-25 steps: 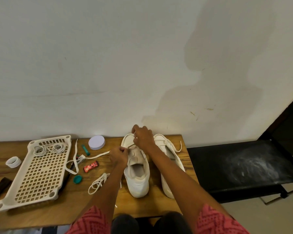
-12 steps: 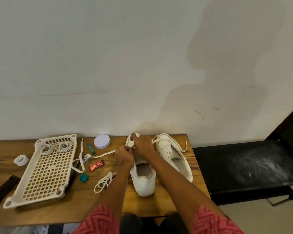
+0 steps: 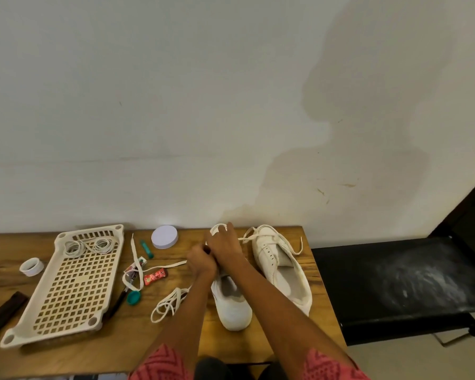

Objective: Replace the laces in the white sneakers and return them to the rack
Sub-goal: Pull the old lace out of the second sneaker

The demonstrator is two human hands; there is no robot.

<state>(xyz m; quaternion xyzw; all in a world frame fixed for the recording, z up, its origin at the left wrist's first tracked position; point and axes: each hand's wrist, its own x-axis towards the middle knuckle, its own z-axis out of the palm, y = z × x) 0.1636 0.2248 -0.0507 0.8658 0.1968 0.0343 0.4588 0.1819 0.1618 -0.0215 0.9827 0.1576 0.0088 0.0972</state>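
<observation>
Two white sneakers stand on the wooden table (image 3: 66, 355), toes toward the wall. Over the front of the left sneaker (image 3: 232, 303) both my hands meet. My left hand (image 3: 200, 260) pinches a flat white lace (image 3: 162, 267) that trails left across the table. My right hand (image 3: 225, 248) curls over the eyelet area; what its fingers hold is hidden. The right sneaker (image 3: 280, 267) is laced, with loose ends. A bundled white lace (image 3: 167, 301) lies left of my forearm. The cream plastic rack (image 3: 74, 283) lies flat at left, with coiled laces (image 3: 89, 246) at its far end.
Between rack and sneakers lie a white round lid (image 3: 164, 236), a teal marker (image 3: 146, 248), a red wrapper (image 3: 154, 276), a teal cap (image 3: 134, 298) and a black pen (image 3: 118, 300). A tape roll (image 3: 31, 266) sits far left. A black bench (image 3: 401, 283) adjoins the table's right edge.
My hands have drawn close together over the left sneaker's front, the left hand moving right along the lace. The view has shifted, so the table's things appear further right in frame.
</observation>
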